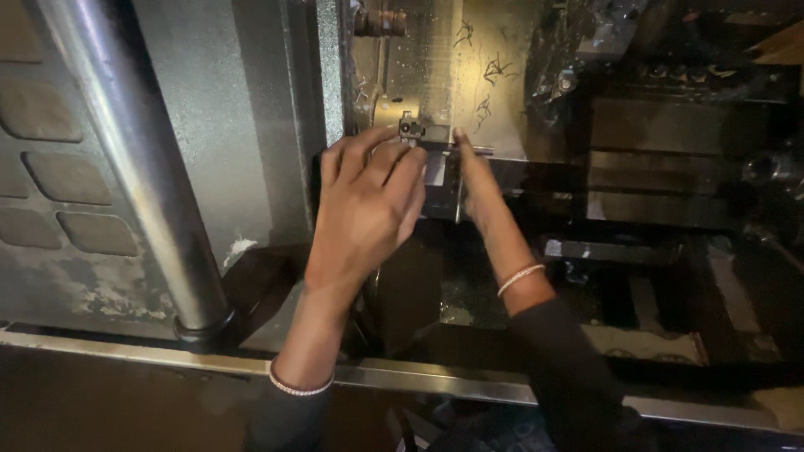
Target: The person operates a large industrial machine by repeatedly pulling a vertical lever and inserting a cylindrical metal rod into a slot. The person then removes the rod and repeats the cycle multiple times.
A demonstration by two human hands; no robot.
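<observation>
Head view, left to right: steel handle bar on grey machine door; left hand, fingers curled over dark metal block, steadying it at the machine opening; right hand, fingertips pinching thin gauge against block, likely to hold it square; dark machine bed beyond.

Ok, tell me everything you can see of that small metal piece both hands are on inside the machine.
The small metal piece is a dark, flat, grey steel-looking part, held roughly level at the machine opening, with a blocky dark fitting at its upper end. The left hand covers most of it from the front; the right hand touches its right edge with the fingertips. A thin bar runs down its right side. Its full shape is hidden.
</observation>
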